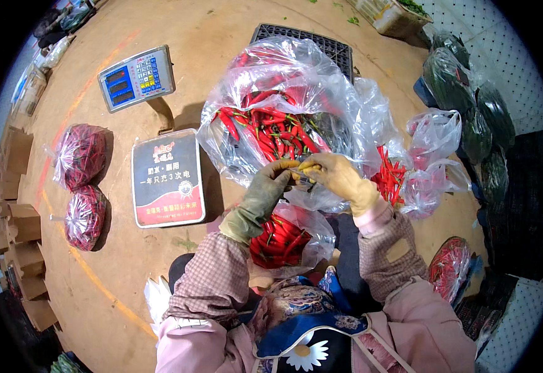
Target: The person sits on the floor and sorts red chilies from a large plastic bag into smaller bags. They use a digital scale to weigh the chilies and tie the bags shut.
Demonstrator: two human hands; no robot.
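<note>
My left hand (pixel 269 189), in a stained rubber glove, meets my right hand (pixel 334 175), in a yellowish rubber glove, in front of me. Their fingertips pinch something small and thin between them, too small to name. Just beyond them lies a large open clear plastic bag (pixel 365 109) with red chili peppers (pixel 276 128) inside. Below my hands, near my lap, stands a smaller open clear bag (pixel 323 242) of red chili peppers (pixel 278 245). More loose-looking red chili peppers (pixel 388 177) lie right of my right hand.
A scale platform (pixel 169 179) with a tilted display (pixel 136 78) stands at left, beside two tied bags of chilies (pixel 81 156). A black plastic crate (pixel 309 42) is behind the large bag. At right are filled clear bags (pixel 435 135) and bagged dark green vegetables (pixel 449 79); cardboard boxes (pixel 24 228) line the far left.
</note>
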